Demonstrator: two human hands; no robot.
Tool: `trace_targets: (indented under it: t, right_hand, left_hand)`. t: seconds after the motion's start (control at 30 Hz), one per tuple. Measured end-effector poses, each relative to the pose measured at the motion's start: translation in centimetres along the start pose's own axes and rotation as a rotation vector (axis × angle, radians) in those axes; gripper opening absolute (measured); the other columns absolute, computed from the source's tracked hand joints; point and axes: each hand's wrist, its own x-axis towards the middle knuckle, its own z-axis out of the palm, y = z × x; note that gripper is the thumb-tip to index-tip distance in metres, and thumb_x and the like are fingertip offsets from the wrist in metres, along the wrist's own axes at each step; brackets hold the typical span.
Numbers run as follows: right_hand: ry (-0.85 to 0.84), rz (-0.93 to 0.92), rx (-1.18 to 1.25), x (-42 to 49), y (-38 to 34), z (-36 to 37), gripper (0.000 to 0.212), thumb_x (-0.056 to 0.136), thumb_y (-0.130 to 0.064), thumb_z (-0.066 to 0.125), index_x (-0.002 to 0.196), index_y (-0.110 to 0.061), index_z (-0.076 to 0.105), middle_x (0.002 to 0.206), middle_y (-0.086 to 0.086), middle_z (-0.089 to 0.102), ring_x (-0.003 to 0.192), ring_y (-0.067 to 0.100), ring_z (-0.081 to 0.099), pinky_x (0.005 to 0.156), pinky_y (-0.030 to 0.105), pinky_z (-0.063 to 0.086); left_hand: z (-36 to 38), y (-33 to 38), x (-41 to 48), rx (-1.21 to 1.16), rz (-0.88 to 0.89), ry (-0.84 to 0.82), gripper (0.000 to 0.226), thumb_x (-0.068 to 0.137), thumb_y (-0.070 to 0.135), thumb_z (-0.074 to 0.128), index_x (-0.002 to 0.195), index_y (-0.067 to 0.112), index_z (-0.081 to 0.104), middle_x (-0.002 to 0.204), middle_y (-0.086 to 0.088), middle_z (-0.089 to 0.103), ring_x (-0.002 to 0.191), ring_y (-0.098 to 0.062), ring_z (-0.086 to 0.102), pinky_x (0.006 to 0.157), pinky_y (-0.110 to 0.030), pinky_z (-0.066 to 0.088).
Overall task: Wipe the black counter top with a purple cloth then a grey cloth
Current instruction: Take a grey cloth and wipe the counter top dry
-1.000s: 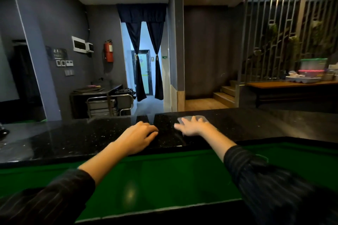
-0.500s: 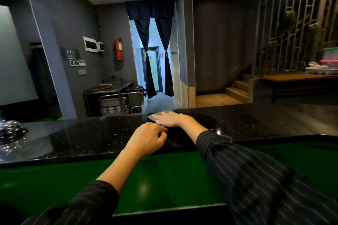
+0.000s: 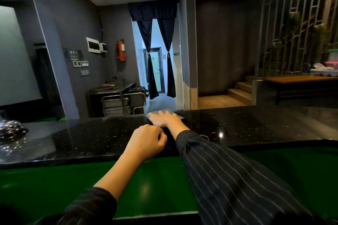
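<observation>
The black speckled counter top point(image 3: 237, 126) runs across the middle of the head view. My right hand point(image 3: 161, 119) lies flat on a grey cloth point(image 3: 178, 115) near the counter's far edge, blurred by motion. Only the cloth's edges show around the fingers. My left hand point(image 3: 148, 141) rests curled on the counter's near edge, and I cannot tell if it holds anything. No purple cloth is in view.
A green lower surface point(image 3: 128, 179) lies below the counter on my side. A shiny metal object point(image 3: 10, 130) sits at the counter's far left. Beyond the counter are a steel trolley point(image 3: 118, 100), a curtained doorway and stairs.
My right hand has slid the grey cloth leftward along the far edge of the counter, crossing in front of my left hand. The left hand has stayed on the near edge.
</observation>
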Motion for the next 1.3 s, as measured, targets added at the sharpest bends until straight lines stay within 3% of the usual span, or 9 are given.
trace_targets:
  t: [0.13, 0.4, 0.57, 0.67, 0.77, 0.9, 1.0, 1.13, 1.3]
  right_hand:
    - [-0.106, -0.205, 0.034, 1.3, 1.5, -0.8, 0.063, 0.097, -0.054, 0.028, 0.154, -0.032, 0.014, 0.160, 0.010, 0.023, 0.149, 0.031, 0.015, 0.119, 0.055, 0.009]
    - [-0.002, 0.303, 0.000, 2.2, 5.9, -0.8, 0.058, 0.098, -0.044, 0.033, 0.153, -0.034, 0.017, 0.161, 0.017, 0.013, 0.144, 0.044, 0.016, 0.112, 0.062, 0.015]
    - [-0.125, -0.081, -0.014, 4.2, 2.8, 1.3, 0.068, 0.083, -0.065, 0.028, 0.147, -0.054, 0.007, 0.164, 0.000, 0.009, 0.150, 0.034, 0.006, 0.113, 0.064, 0.008]
    - [-0.118, -0.185, 0.036, -3.2, 4.1, -0.3, 0.057, 0.099, -0.049, 0.024, 0.153, -0.042, 0.009, 0.164, 0.002, 0.011, 0.151, 0.025, -0.002, 0.120, 0.050, 0.000]
    - [-0.061, 0.020, 0.129, -8.5, 9.8, -1.1, 0.048, 0.104, -0.042, 0.019, 0.152, -0.043, 0.013, 0.164, -0.002, 0.006, 0.151, 0.025, 0.002, 0.118, 0.050, 0.001]
    - [0.063, 0.409, 0.107, -10.8, 10.7, 0.0, 0.051, 0.101, -0.041, 0.023, 0.152, -0.041, 0.018, 0.163, 0.003, 0.012, 0.149, 0.034, 0.012, 0.116, 0.057, 0.008]
    - [0.109, 0.403, 0.060, -10.8, 5.4, 0.8, 0.051, 0.098, -0.041, 0.027, 0.148, -0.039, 0.027, 0.161, 0.011, 0.020, 0.145, 0.040, 0.018, 0.112, 0.060, 0.016]
    - [0.042, 0.044, 0.068, -13.1, -0.5, 1.1, 0.043, 0.098, -0.045, 0.026, 0.140, -0.044, 0.036, 0.155, 0.004, 0.032, 0.144, 0.033, 0.026, 0.111, 0.060, 0.020]
    - [-0.060, 0.088, 0.292, -16.0, 1.6, -0.9, 0.047, 0.104, -0.040, 0.025, 0.151, -0.037, 0.024, 0.164, -0.001, 0.011, 0.150, 0.023, 0.010, 0.119, 0.044, 0.005]
  left_hand:
    - [0.3, -0.4, 0.0, 0.012, 0.005, 0.038, 0.059, 0.072, 0.044, 0.020, 0.084, 0.016, 0.071, 0.084, -0.004, 0.073, 0.081, -0.025, 0.065, 0.069, -0.035, 0.052]
    - [0.2, -0.4, 0.2, -0.045, -0.010, 0.044, 0.046, 0.076, 0.038, 0.034, 0.085, 0.018, 0.074, 0.084, -0.002, 0.075, 0.080, -0.022, 0.067, 0.070, -0.034, 0.054]
    - [-0.2, -0.3, 0.0, -0.004, -0.047, 0.023, 0.042, 0.075, 0.037, 0.036, 0.074, 0.013, 0.070, 0.073, -0.007, 0.071, 0.071, -0.027, 0.064, 0.057, -0.030, 0.043]
    - [-0.6, 0.1, -0.4, -0.025, -0.052, 0.014, 0.033, 0.079, 0.032, 0.044, 0.074, 0.014, 0.071, 0.077, -0.009, 0.072, 0.076, -0.030, 0.065, 0.059, -0.030, 0.042]
    - [-1.0, 0.4, -0.8, -0.081, -0.077, 0.003, 0.030, 0.082, 0.028, 0.048, 0.090, 0.020, 0.076, 0.085, -0.006, 0.075, 0.080, -0.028, 0.067, 0.067, -0.031, 0.049]
    - [-0.9, 0.1, -0.9, -0.097, -0.088, 0.015, 0.032, 0.078, 0.029, 0.044, 0.070, 0.010, 0.069, 0.066, -0.008, 0.068, 0.060, -0.027, 0.059, 0.054, -0.028, 0.041]
    - [-1.4, 0.5, -0.8, -0.113, -0.118, 0.068, 0.032, 0.080, 0.025, 0.049, 0.060, 0.002, 0.059, 0.061, -0.015, 0.063, 0.055, -0.029, 0.052, 0.053, -0.028, 0.035]
    - [-2.4, -0.2, -1.6, -0.179, -0.087, 0.155, 0.028, 0.080, 0.027, 0.048, 0.070, 0.008, 0.067, 0.078, -0.013, 0.070, 0.075, -0.032, 0.063, 0.060, -0.032, 0.041]
    - [-5.3, -9.4, -4.6, -0.058, 0.065, -0.004, 0.059, 0.082, 0.049, 0.029, 0.118, 0.017, 0.063, 0.122, -0.007, 0.064, 0.121, -0.026, 0.051, 0.099, -0.046, 0.041]
